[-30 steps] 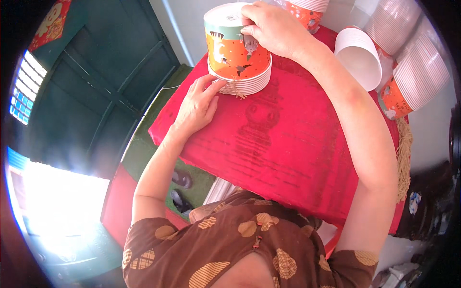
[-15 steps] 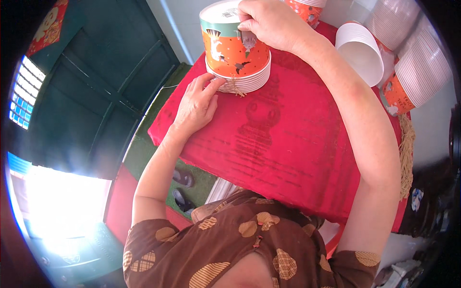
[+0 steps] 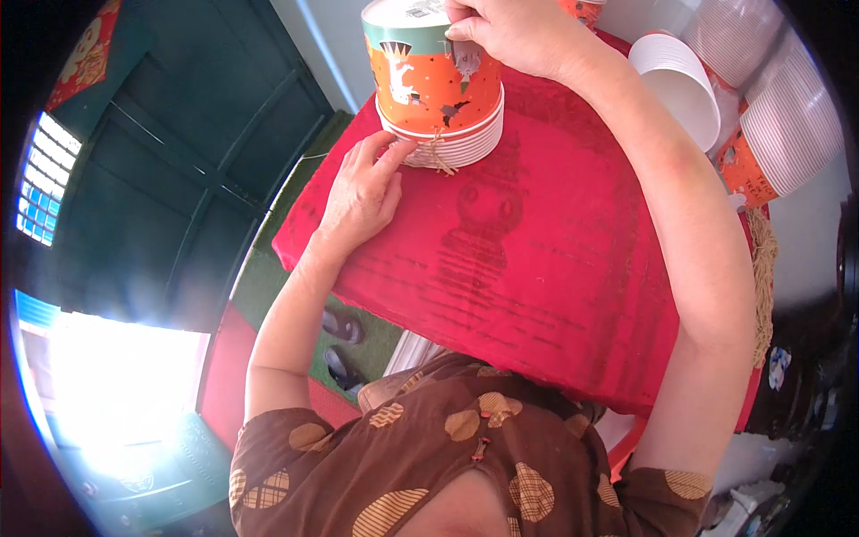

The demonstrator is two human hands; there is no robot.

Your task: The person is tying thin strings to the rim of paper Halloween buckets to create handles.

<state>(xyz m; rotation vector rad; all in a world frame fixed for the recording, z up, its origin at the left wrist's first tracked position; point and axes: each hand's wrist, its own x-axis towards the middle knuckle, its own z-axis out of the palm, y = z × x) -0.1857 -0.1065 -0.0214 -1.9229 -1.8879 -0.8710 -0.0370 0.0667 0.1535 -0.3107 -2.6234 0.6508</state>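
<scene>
An upside-down stack of paper tubs (image 3: 407,89), orange with a green band and cartoon figures, stands at the far edge of the red-covered table. White rims show at its base, where thin tan twine (image 3: 438,154) is tied with loose ends. Beside that knot, my left hand (image 3: 362,188) rests with its fingertips against the rims, fingers spread. At the stack's upper right, my right hand (image 3: 514,36) has thumb and fingers pinched together near the top edge. What lies in that pinch is too small to tell.
Red cloth covers the table (image 3: 555,295). An empty white tub (image 3: 684,98) lies on its side at the far right, near plastic-wrapped tub stacks (image 3: 792,143). A bundle of tan twine (image 3: 763,286) hangs over the right edge. Dark sandals (image 3: 343,325) lie on green matting.
The view has shifted slightly, so the stack sits a little higher and further left. Both hands keep their places at the stack.
</scene>
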